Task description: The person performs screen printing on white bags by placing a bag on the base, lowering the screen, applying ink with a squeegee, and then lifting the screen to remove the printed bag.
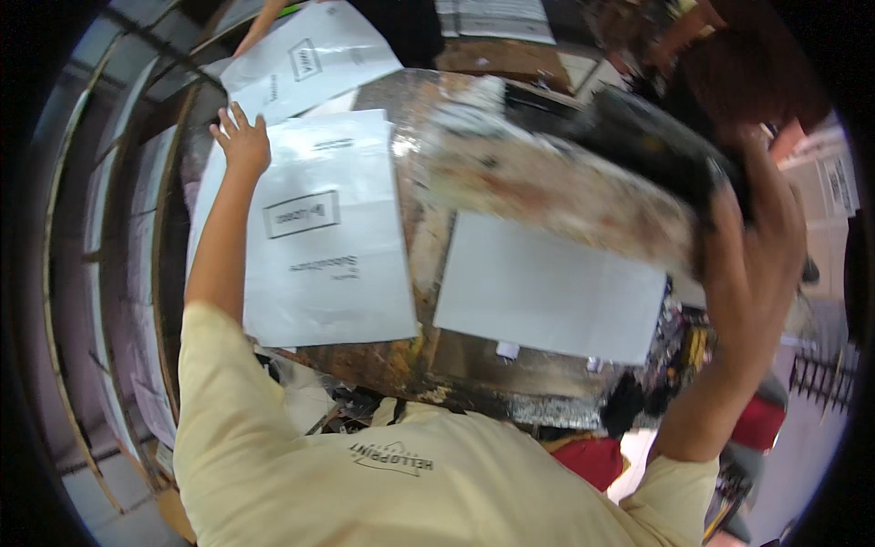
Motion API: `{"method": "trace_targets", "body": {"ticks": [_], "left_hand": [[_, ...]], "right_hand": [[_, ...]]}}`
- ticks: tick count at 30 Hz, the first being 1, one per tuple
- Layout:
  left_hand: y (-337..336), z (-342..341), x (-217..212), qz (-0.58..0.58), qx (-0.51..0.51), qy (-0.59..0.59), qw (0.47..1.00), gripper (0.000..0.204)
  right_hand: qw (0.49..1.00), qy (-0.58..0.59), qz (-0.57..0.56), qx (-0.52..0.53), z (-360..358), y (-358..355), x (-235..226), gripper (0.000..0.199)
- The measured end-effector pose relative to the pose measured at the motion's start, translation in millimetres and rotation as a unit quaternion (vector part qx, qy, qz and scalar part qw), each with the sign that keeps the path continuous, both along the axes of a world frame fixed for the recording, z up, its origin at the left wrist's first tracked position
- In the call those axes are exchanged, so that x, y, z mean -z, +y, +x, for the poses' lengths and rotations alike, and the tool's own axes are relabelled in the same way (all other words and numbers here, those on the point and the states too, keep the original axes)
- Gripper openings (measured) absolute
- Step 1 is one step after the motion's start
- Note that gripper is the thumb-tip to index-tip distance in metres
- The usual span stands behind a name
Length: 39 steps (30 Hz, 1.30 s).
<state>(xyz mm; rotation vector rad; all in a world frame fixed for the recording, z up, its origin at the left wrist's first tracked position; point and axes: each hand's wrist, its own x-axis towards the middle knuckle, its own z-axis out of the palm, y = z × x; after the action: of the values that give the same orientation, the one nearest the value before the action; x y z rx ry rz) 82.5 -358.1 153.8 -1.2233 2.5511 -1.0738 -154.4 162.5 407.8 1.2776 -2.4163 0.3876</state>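
Observation:
My left hand (241,144) is open, its fingers spread over the upper left corner of a stack of glossy white printed sheets (365,264). Dark lettering and a boxed mark show on the top one. Gripped at its right end by my right hand (755,232) is an ink-stained screen-printing frame (556,187), tilted up and blurred by motion. Below the raised frame a plain white sheet (547,287) lies on the stained worktable (387,365). Part of that sheet is hidden behind the frame.
At the far left another person's hand (264,25) holds a printed white sheet (314,64). A second person (738,82) works at the far right. Shelving racks (100,237) line the left side. Red cloth (592,460) shows below the table's front edge.

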Motion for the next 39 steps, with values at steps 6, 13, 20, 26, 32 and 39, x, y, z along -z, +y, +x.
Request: {"method": "trace_targets", "body": {"ticks": [6, 13, 20, 26, 32, 39], "left_hand": [[328, 4, -106, 0.807, 0.141, 0.537, 0.202, 0.144], [408, 73, 72, 0.66, 0.054, 0.453, 0.597, 0.092], [409, 80, 108, 0.553, 0.084, 0.335, 0.758, 0.103], [405, 89, 115, 0.553, 0.107, 0.304, 0.768, 0.111], [401, 70, 77, 0.512, 0.143, 0.312, 0.788, 0.094], [405, 76, 69, 0.672, 0.047, 0.394, 0.625, 0.083]], "right_hand": [[0.998, 0.02, 0.04, -0.033, 42, 30, 60, 0.052], [0.963, -0.188, 0.174, -0.082, 111, 110, 241, 0.035], [0.977, -0.143, 0.117, -0.102, 115, 105, 346, 0.057], [0.985, -0.12, 0.095, -0.077, -47, -9, 365, 0.05], [0.976, -0.129, 0.144, -0.098, -187, -93, 331, 0.04], [0.986, -0.096, 0.118, -0.065, -147, -63, 336, 0.037]]}}
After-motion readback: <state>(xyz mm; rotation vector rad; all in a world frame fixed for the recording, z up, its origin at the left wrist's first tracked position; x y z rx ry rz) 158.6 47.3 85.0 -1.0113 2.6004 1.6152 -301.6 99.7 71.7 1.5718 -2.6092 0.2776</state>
